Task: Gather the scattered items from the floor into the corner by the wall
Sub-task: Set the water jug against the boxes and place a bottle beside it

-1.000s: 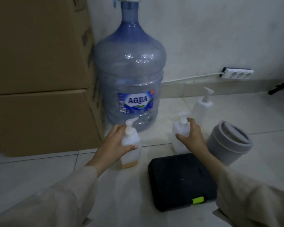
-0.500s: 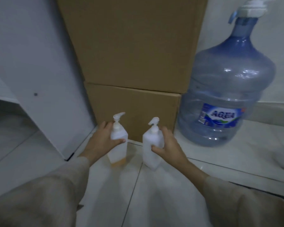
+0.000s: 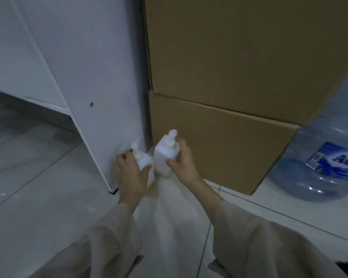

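Two white pump bottles stand side by side on the tiled floor, in the nook between a white cabinet panel and stacked cardboard boxes. My left hand grips the left pump bottle, which has amber liquid at its base and sits against the panel. My right hand grips the right pump bottle, an all-white one, close to the lower box. Both bottles are upright, and the two nearly touch.
The white cabinet panel rises on the left. Two stacked cardboard boxes fill the middle. A large blue Aqua water jug stands at the right. Pale floor tiles spread to the left and front.
Both hands carried the bottles leftward from beside the water jug into the nook between panel and boxes. The view swung left; the black case, grey cup and third bottle left the frame.
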A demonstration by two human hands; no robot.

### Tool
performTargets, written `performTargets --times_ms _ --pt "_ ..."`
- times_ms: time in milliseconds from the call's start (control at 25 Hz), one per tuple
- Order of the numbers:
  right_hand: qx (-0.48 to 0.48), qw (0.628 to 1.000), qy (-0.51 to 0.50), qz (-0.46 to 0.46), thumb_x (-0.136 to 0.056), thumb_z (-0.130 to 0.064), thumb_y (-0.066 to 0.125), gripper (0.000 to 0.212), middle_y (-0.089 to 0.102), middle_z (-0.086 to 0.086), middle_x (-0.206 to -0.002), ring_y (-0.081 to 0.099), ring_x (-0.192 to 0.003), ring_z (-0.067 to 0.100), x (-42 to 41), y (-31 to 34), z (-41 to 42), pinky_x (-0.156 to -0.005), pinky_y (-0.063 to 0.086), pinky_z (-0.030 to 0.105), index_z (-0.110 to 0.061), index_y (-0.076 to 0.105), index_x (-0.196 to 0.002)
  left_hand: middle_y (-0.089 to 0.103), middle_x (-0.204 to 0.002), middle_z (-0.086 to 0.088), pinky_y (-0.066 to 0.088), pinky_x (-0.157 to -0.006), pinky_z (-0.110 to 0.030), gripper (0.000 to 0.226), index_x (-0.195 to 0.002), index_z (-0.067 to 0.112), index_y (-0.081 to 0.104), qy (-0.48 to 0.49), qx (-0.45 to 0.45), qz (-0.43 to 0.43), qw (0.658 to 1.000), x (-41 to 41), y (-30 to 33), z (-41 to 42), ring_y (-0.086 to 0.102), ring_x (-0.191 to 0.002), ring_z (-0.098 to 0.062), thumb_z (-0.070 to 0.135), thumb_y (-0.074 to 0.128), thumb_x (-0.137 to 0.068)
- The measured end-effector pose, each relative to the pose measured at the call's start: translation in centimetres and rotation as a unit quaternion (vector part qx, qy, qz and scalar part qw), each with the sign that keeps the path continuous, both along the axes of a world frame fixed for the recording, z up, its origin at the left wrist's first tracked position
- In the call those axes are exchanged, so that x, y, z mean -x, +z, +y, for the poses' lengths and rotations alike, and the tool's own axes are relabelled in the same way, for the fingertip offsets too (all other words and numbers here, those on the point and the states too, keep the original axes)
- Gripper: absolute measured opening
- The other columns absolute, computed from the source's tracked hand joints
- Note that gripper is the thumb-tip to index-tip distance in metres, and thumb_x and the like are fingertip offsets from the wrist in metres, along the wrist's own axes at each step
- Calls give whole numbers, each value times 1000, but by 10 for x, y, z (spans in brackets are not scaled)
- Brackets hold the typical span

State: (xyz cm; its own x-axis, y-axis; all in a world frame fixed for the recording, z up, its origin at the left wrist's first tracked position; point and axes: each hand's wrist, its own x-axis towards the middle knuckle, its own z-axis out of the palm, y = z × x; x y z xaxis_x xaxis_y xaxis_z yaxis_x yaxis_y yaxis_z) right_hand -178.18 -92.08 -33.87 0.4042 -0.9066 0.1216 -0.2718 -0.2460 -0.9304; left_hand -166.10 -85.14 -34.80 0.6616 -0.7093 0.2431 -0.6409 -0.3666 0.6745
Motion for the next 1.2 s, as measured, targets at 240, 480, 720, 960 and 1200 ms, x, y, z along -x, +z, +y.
performTargets --times_ms 240,480,720,960,1200 --pt "-21 998 27 -43 -71 -18 59 56 54 8 -122 54 -111 24 -61 -16 -13 -93 48 48 -21 43 -125 42 -123 -27 27 -96 -38 62 -126 -2 41 69 25 -35 997 -23 -14 -12 38 -114 -42 22 71 -77" --pt "-70 993 90 -32 -90 7 45 54 40 9 -140 40 -117 8 -80 -21 -20 -87 34 3 -7 31 -140 29 -137 -25 15 -91 -16 59 -132 1 37 67 51 -31 996 -19 -18 -25 29 -124 -39 1 63 -80" --pt "-106 985 139 11 -93 1 42 67 36 18 -145 38 -133 27 -68 -34 -5 -105 39 36 -25 12 -147 22 -139 -20 45 -98 -41 73 -140 8 19 50 106 140 983 -19 -30 -20 44 -117 -33 -12 54 -79" --pt "-100 962 191 167 -94 -10 46 38 55 16 -128 52 -120 27 -7 -33 -20 -94 43 34 -13 46 -132 37 -136 -14 40 -100 -36 79 -139 2 9 -41 -106 299 947 -17 -45 -18 42 -125 -34 7 63 -82" --pt "-26 938 194 285 -94 -4 43 29 59 22 -121 56 -106 26 113 -12 -39 -92 44 32 -2 56 -119 43 -140 -13 37 -97 -27 46 -136 8 38 -259 -347 105 895 64 3 -32 45 -127 -26 27 45 -94"
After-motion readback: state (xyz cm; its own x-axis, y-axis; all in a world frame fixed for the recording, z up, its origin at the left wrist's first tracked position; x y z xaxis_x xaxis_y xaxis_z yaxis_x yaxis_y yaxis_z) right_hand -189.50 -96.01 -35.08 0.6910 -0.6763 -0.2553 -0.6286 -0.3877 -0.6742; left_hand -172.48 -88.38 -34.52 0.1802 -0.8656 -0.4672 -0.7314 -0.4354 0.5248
